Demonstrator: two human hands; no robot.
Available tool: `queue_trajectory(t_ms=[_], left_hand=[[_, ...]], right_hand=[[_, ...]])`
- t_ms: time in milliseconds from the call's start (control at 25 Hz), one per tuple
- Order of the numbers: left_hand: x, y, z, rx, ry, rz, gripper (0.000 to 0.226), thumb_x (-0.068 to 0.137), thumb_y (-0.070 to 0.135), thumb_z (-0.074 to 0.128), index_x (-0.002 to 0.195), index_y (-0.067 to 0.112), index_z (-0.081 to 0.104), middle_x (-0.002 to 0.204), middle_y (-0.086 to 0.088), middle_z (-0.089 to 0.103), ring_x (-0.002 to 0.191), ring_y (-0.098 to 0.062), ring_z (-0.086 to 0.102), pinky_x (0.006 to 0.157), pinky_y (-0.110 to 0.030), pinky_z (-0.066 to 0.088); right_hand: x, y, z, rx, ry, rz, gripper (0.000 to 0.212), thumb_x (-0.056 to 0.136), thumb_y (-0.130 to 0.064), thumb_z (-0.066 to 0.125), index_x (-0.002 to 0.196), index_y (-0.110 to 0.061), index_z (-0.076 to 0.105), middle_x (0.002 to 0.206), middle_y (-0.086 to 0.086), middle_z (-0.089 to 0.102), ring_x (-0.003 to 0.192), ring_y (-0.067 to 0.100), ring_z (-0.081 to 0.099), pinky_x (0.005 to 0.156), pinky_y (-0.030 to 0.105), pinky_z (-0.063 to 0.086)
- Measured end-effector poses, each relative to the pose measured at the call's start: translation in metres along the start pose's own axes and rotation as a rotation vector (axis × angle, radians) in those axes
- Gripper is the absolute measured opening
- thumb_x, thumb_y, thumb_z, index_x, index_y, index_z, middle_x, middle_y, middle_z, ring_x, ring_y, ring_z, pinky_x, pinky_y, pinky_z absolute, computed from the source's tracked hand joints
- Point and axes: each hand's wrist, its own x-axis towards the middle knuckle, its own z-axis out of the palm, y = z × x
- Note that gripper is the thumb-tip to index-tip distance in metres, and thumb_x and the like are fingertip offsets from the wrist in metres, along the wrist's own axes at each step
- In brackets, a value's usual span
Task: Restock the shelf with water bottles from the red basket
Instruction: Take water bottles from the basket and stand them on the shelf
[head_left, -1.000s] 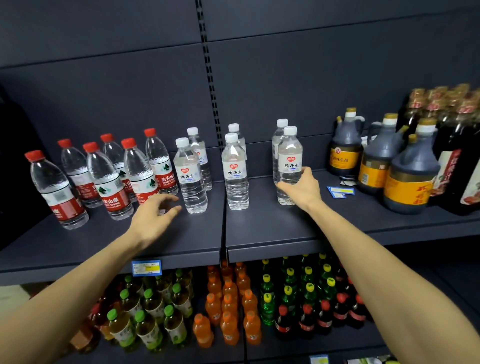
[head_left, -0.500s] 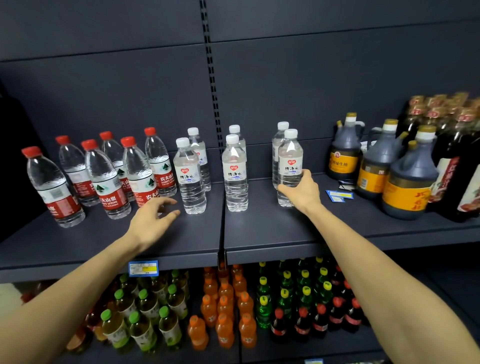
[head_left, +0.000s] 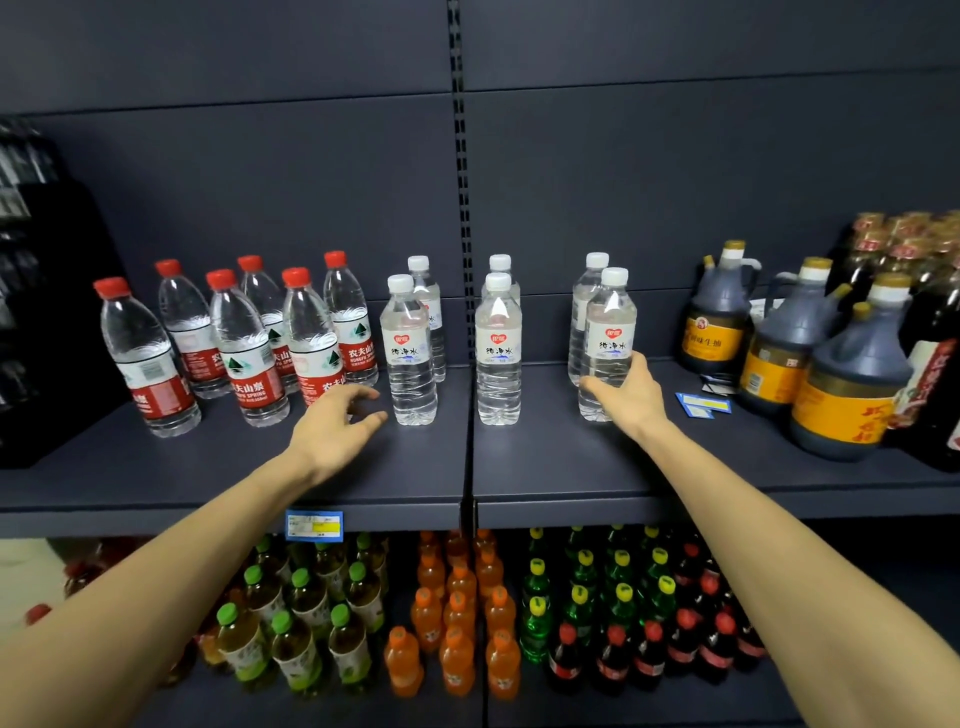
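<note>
Water bottle (head_left: 607, 343) with a white cap stands upright on the shelf (head_left: 571, 467), front of the right-hand pair; your right hand (head_left: 626, 397) curls its fingers round its lower half. Your left hand (head_left: 332, 431) hovers loose-fingered, holding nothing, near the red-capped bottles (head_left: 249, 343).

Shop, prob. a supermarket aisle: dark metal shelf (head_left: 363, 483) w/ price tag (head_left: 314, 525) on its front edge, water bottles (head_left: 410, 358) in rows mid-frame, soy sauce jugs (head_left: 841, 384) at right, soft drinks (head_left: 457, 623) stocked along the bottom.
</note>
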Motion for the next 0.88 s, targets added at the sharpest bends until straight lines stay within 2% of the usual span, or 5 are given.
queue_trajectory(t_ms=[320, 440, 600, 800, 880], left_hand=[[0.003, -0.004, 0.004, 0.029, -0.01, 0.028, 0.035, 0.096, 0.023, 0.07, 0.129, 0.013, 0.066, 0.132, -0.005, 0.064, 0.105, -0.013, 0.056, 0.095, -0.025, 0.042], [0.001, -0.004, 0.001, 0.02, -0.001, 0.009, 0.036, 0.095, 0.024, 0.071, 0.129, 0.014, 0.065, 0.13, -0.004, 0.064, 0.108, -0.017, 0.059, 0.095, -0.024, 0.042], [-0.008, -0.002, -0.022, 0.025, 0.033, 0.003, 0.034, 0.094, 0.027, 0.072, 0.125, 0.017, 0.067, 0.126, -0.003, 0.067, 0.112, -0.02, 0.064, 0.102, -0.035, 0.049], [-0.026, -0.013, -0.061, 0.008, 0.14, -0.024, 0.035, 0.09, 0.033, 0.069, 0.122, 0.02, 0.067, 0.113, 0.007, 0.067, 0.105, -0.016, 0.067, 0.099, -0.035, 0.052], [-0.038, -0.021, -0.076, 0.007, 0.175, -0.039, 0.035, 0.092, 0.027, 0.071, 0.125, 0.018, 0.065, 0.113, 0.008, 0.065, 0.104, -0.014, 0.064, 0.1, -0.032, 0.05]], right_hand=[[-0.001, -0.001, -0.002, -0.002, -0.04, 0.035, 0.089, 0.083, -0.037, 0.081, 0.153, -0.013, 0.031, 0.146, 0.007, 0.054, 0.135, 0.028, 0.052, 0.104, 0.034, 0.042], [-0.013, -0.008, 0.003, -0.049, 0.182, -0.032, 0.11, 0.081, -0.03, 0.08, 0.162, -0.007, 0.008, 0.167, 0.013, 0.02, 0.154, 0.03, 0.021, 0.122, 0.044, 0.025], [-0.045, -0.038, 0.022, -0.088, 0.471, -0.449, 0.088, 0.082, -0.019, 0.068, 0.157, -0.005, 0.024, 0.165, 0.015, 0.022, 0.153, 0.032, 0.021, 0.123, 0.044, 0.023], [-0.095, -0.096, 0.081, 0.073, 0.282, -0.594, 0.072, 0.086, -0.011, 0.061, 0.153, -0.009, 0.033, 0.164, 0.004, 0.026, 0.152, 0.02, 0.024, 0.123, 0.027, 0.021], [-0.119, -0.111, 0.111, 0.152, 0.186, -0.605, 0.068, 0.086, -0.01, 0.059, 0.151, -0.012, 0.037, 0.158, 0.002, 0.035, 0.147, 0.02, 0.034, 0.122, 0.033, 0.03]])
